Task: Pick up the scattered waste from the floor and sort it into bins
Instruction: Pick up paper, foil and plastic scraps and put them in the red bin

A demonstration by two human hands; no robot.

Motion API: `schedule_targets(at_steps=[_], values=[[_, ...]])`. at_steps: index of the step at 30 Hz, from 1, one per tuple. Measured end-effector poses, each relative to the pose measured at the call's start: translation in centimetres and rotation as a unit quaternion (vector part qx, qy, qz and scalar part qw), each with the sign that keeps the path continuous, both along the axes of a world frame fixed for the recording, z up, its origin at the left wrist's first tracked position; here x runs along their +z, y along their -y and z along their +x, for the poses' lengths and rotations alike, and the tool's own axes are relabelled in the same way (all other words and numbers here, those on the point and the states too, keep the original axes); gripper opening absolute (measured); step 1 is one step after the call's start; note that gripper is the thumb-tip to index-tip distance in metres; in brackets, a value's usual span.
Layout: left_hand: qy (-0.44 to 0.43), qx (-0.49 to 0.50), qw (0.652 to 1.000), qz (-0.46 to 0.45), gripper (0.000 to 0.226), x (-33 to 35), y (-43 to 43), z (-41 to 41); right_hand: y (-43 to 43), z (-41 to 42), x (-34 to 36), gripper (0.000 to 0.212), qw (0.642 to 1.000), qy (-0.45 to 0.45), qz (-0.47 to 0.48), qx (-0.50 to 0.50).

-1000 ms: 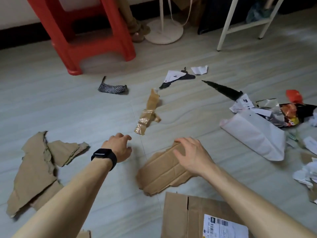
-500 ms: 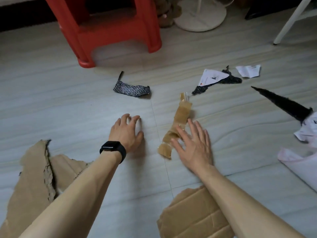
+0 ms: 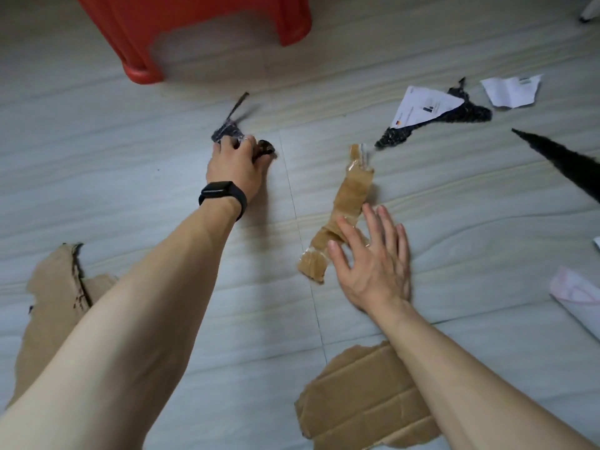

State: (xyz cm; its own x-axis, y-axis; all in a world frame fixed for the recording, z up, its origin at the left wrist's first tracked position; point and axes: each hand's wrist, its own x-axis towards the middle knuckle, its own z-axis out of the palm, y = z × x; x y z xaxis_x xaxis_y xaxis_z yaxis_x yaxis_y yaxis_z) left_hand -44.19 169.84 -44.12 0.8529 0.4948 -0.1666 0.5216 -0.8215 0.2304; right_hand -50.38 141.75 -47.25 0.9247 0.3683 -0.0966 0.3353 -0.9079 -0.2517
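Dark crinkled plastic scrap (image 3: 231, 123) lies on the floor (image 3: 130, 190) at 11 o'clock in view, just short of the red stool (image 3: 194, 24) at 12. The left hand (image 3: 235, 165) has its grip curled round the scrap's near end. Judged light, limp and slick, so bunch it in the fist, not by the thin tail. Right hand (image 3: 373, 264): grip spread flat over the lower end of a taped cardboard strip (image 3: 352, 193) at 4 o'clock of the scrap, contact uncertain; the strip is judged stiffer with glossy tape, so take it mid-length.
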Motion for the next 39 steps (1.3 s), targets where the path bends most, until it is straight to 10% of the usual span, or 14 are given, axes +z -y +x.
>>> schedule_targets(at_steps=[6,13,23,33,39], values=[[0.023,-0.035,0.999,0.025,0.01,1.5,2.3,-5.3,0.3,-0.2,-0.1,0.05,1.0,0.009,0.015,0.002],[-0.016,-0.022,0.997,-0.065,0.037,2.3,7.0,-14.3,-0.7,2.3,0.7,0.037,0.995,0.022,0.053,0.083],[-0.208,-0.135,0.968,-0.031,0.016,8.1,11.8,-29.6,3.4,-11.9,12.9,0.025,0.988,-0.15,0.01,0.033],[-0.034,-0.054,0.998,0.005,0.022,26.5,6.4,-44.5,3.0,-22.2,30.7,0.046,0.984,-0.091,0.095,0.125],[0.083,0.113,0.99,-0.01,0.025,31.3,1.5,-59.7,-3.7,-32.1,36.9,0.018,0.953,-0.086,0.173,0.234]])
